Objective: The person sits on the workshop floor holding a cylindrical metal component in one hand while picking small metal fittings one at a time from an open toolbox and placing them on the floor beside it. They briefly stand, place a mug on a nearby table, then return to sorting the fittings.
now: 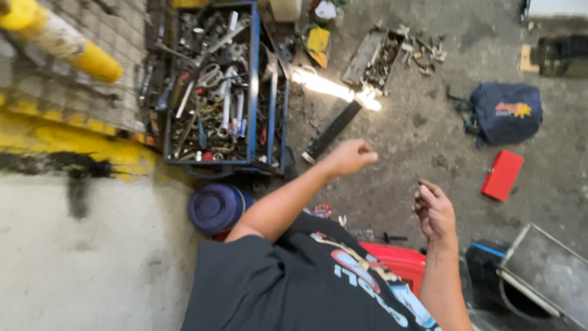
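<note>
My left hand (350, 157) is stretched out over the dirty concrete floor with its fingers curled into a loose fist and nothing visible in it. It hovers just right of a black flat bar (334, 130) and a blue tool crate (253, 79) full of wrenches and pliers. My right hand (433, 209) is raised lower right with the fingers half curled. A small dark bit shows at its fingertips, and I cannot tell whether it is held. My black printed shirt fills the lower middle.
A blue round lid (215, 207) sits below the crate. On the floor to the right lie a blue bag (505, 112) and a red box (502, 175). A metal tray (545, 270) is at bottom right, a red container (398, 260) by my torso. Yellow pipe (61, 40) upper left.
</note>
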